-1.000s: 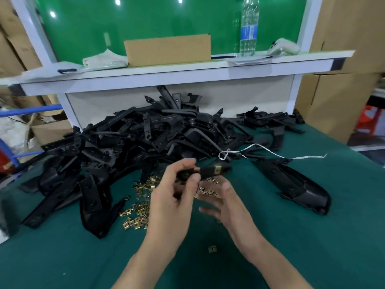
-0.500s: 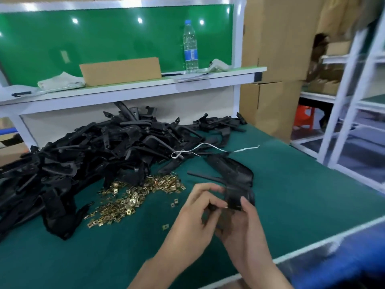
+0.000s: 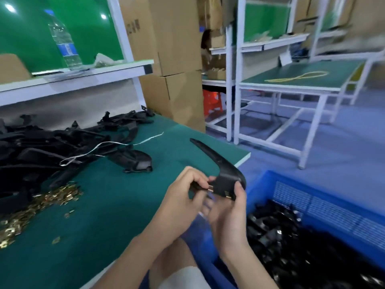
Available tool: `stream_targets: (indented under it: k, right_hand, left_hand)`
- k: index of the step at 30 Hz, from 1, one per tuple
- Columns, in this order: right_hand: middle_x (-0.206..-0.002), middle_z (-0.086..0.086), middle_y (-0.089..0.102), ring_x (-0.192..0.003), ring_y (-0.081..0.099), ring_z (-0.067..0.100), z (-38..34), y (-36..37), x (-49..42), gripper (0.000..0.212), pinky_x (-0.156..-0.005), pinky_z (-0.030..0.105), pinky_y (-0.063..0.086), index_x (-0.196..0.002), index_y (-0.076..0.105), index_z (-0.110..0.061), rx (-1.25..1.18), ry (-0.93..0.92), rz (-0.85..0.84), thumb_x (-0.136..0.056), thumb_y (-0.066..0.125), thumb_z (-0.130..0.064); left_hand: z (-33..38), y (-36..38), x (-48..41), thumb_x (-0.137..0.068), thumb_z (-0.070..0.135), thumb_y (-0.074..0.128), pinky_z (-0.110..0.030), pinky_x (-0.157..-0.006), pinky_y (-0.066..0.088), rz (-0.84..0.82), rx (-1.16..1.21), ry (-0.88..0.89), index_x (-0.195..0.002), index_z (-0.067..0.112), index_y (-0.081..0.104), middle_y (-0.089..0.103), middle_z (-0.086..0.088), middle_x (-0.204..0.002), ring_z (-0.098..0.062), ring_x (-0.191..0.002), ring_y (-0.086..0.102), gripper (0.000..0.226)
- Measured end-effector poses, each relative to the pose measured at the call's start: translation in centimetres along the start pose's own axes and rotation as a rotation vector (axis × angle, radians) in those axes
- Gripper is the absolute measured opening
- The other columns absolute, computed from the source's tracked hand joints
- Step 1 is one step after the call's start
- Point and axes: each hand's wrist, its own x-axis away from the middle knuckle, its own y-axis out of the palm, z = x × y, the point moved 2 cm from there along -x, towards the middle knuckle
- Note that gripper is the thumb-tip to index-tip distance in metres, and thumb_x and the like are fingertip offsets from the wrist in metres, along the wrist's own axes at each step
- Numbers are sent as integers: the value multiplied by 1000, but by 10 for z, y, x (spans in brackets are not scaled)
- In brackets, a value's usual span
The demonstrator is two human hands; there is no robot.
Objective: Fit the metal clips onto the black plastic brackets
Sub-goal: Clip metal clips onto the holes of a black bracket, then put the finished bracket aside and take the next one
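Left hand [image 3: 183,192] and right hand [image 3: 229,211] moved rightward, bracket [image 3: 224,181] carried to table [image 3: 125,195] edge; blue crate [image 3: 312,197] now alongside

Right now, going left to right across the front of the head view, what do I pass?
Loose metal clips, lone bracket on the mat, left hand, right hand, blue crate. The held bracket spans both hands, so it is left out.
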Motion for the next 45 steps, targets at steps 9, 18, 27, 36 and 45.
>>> stream_targets:
  k: [9, 18, 27, 36, 45]
  right_hand:
    - [-87, -5, 76, -79, 71, 7, -66, -78, 11, 44, -68, 24, 51, -98, 71, -23, 163, -312, 455, -101, 39, -54]
    - [-111, -4, 72, -101, 69, 14, -68, -92, 7, 55, -100, 51, 50, -110, 66, -26, 471, -145, 567, -76, 42, -62]
    - [-126, 11, 60, -83, 71, 26, -26, -89, -10, 35, -84, 39, 59, -133, 41, -14, 17, -40, 711, -100, 43, -26]
    - [-83, -14, 75, -81, 69, -2, 9, 5, -13, 34, -71, 16, 54, -114, 71, -21, 378, -26, 406, -101, 40, -25]
    - [-118, -17, 64, -117, 55, 5, 89, 101, -3, 31, -102, 29, 42, -122, 59, -37, 788, -116, 17, -99, 39, -34]
  left_hand:
    - [31, 131, -25, -97, 9, 61, -43, -79, 59, -456, 106, -115, -94, 41, 60, 74, 8, -105, -17, -84, 70, 32]
    - [5, 160, -23, -102, 13, 52, -25, -95, 49, -506, -7, -233, -144, 24, 42, 52, 4, -131, -9, -98, 59, 44]
    - [-31, 111, -8, -102, 31, 51, -25, -77, 53, -391, 3, -407, -136, 30, 43, 54, 8, -124, -13, -94, 68, 35]
    - [-32, 43, -14, -103, 16, 52, -15, -74, 51, -118, 117, -403, -121, 24, 56, 71, 6, -98, -3, -79, 69, 20]
    - [-51, -93, 13, -103, 14, 52, -12, -66, 50, 201, 90, -433, -107, 34, 59, 72, 6, -88, 1, -74, 68, 22]
